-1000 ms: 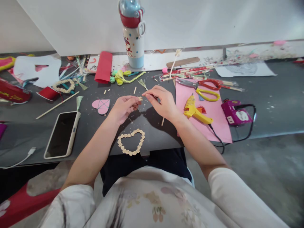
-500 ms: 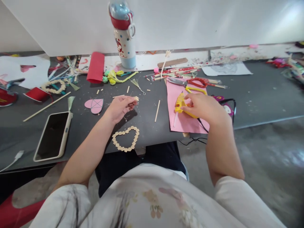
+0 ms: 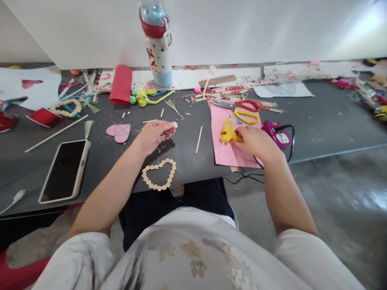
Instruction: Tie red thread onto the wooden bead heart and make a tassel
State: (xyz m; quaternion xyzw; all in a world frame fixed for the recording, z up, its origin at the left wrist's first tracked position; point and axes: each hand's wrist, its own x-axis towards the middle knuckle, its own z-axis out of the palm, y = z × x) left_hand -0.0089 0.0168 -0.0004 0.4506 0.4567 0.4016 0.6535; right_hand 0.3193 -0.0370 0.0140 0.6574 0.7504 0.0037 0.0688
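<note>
My left hand [image 3: 152,136] hovers over the dark table [image 3: 326,121] and pinches a small beige bead [image 3: 173,125] between thumb and fingers. My right hand [image 3: 255,143] is closed round the handle of a yellow glue gun [image 3: 227,133] that lies on a pink paper sheet [image 3: 223,155]. A heart-shaped ring of beige beads [image 3: 159,174] lies near the table's front edge, just below my left hand. A short wooden stick [image 3: 198,139] lies between my two hands.
A phone [image 3: 65,169] lies at the left. Red and yellow scissors [image 3: 246,111], a purple power strip [image 3: 276,135], a pink paper heart [image 3: 119,132], a spotted water bottle [image 3: 157,44], a red paper roll [image 3: 121,84] and scattered sticks crowd the table.
My right hand left the bead by my left hand, moved right to the pink sheet and closed on the glue gun. My left hand kept holding the bead.
</note>
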